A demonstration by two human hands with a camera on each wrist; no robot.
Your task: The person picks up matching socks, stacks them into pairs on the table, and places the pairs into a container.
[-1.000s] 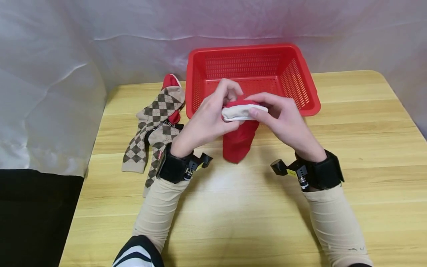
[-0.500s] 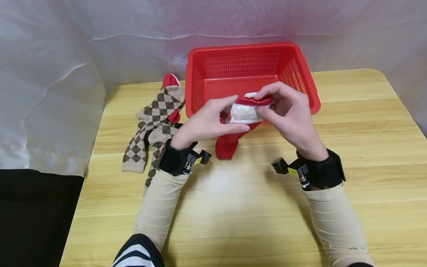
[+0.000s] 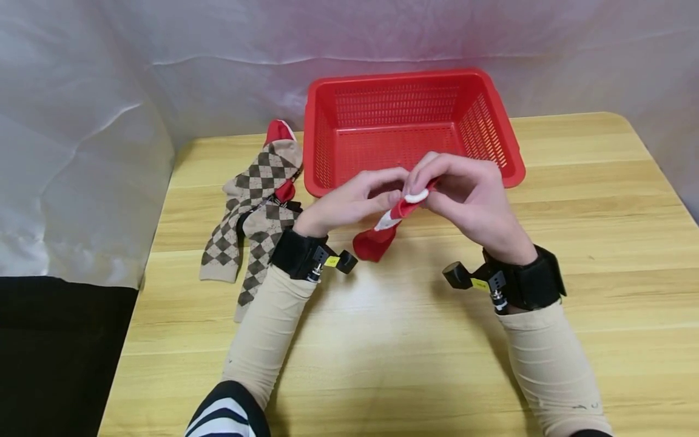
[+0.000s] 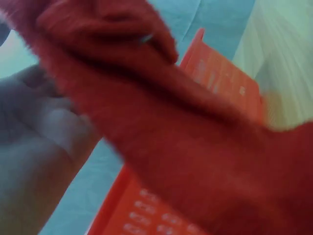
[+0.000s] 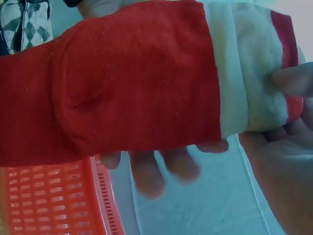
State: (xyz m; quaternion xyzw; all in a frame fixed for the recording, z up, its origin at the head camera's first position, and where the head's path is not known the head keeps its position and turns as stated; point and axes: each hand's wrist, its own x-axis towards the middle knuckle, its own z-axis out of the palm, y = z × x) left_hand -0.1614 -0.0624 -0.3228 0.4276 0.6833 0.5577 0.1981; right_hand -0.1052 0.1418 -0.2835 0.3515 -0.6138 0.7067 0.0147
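Observation:
In the head view a red sock (image 3: 373, 243) with white parts hangs slanting between the hands in front of the basket. My right hand (image 3: 469, 197) pinches its upper end; in the right wrist view the thumb (image 5: 296, 81) presses on the white and red end. My left hand (image 3: 357, 197) is beside the sock on the left. Its fingers (image 5: 149, 181) lie straight behind the sock, with their tips showing past its edge, and the sock hides its thumb in the right wrist view. Red fabric (image 4: 161, 132) crosses close in front of the left wrist camera.
A red plastic basket (image 3: 406, 74) stands at the back of the wooden table (image 3: 393, 352), behind the hands. Several argyle socks (image 3: 267, 173) with red parts lie at the left, near the left forearm. Grey cloth (image 3: 246, 36) hangs behind the table.
The white end, earlier spread wide between both hands, is now turned narrow and edge-on. My left hand has moved right, close to the right fingers. The sock's lower end has shifted slightly left.

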